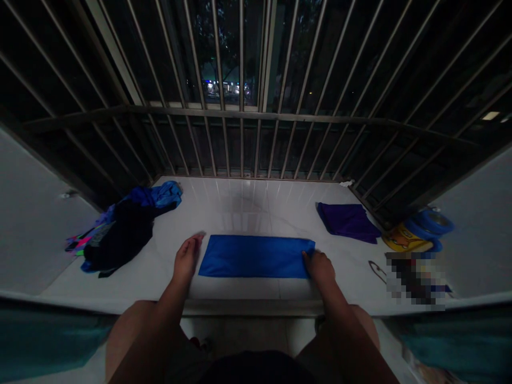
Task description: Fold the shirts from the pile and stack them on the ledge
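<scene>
A blue cloth (256, 257), folded into a long flat strip, lies on the white ledge in front of me. My right hand (322, 265) has its right end, the thumb on top and the other fingers mostly hidden at the edge. Just off the left end is my left hand (188, 257), on its side with fingers stretched out and nothing in them. Behind and to the right rests a folded purple cloth (348, 221). On the far left is a loose heap of dark and blue clothes (124, 229).
Metal window bars (242, 144) rise along the back of the white ledge (240, 205). At the right end are a yellow and blue container (412, 237) and a blurred-out patch. Teal curtains (52, 338) hang at both front sides.
</scene>
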Demonstrator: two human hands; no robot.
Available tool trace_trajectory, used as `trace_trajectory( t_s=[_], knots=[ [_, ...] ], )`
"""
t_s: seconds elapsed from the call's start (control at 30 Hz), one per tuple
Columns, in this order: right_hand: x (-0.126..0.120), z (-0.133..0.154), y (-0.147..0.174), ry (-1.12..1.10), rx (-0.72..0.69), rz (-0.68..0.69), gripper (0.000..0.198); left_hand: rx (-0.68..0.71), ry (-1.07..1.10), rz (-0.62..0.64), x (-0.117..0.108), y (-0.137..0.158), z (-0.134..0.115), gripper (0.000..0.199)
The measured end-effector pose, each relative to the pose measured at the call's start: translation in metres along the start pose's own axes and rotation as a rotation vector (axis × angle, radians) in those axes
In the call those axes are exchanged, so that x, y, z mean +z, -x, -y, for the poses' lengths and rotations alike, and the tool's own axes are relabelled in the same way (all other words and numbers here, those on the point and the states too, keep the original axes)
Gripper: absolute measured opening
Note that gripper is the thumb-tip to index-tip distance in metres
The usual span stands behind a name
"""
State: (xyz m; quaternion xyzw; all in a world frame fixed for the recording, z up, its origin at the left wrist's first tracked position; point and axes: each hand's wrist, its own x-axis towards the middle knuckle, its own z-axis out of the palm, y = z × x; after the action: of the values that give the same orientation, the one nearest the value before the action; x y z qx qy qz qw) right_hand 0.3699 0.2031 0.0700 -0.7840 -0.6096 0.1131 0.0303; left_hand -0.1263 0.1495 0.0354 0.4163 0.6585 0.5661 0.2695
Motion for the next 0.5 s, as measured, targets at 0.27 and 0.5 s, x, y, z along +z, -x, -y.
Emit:
trace_trajectory(
  t_s=[0.27,0.5],
  knots=[
    [-0.081,-0.013,-0.025,-0.079,0.043,-0.135,0.046,-0.064,0.101,0.045,-0.005,0.022,-0.005,0.068],
    [-0.088,0.13,0.027,-0.09,-0.284,-0.208,0.034,0.058,-0.149,0.251,0.0,0.023,-0.011,0.065]
  ],
)
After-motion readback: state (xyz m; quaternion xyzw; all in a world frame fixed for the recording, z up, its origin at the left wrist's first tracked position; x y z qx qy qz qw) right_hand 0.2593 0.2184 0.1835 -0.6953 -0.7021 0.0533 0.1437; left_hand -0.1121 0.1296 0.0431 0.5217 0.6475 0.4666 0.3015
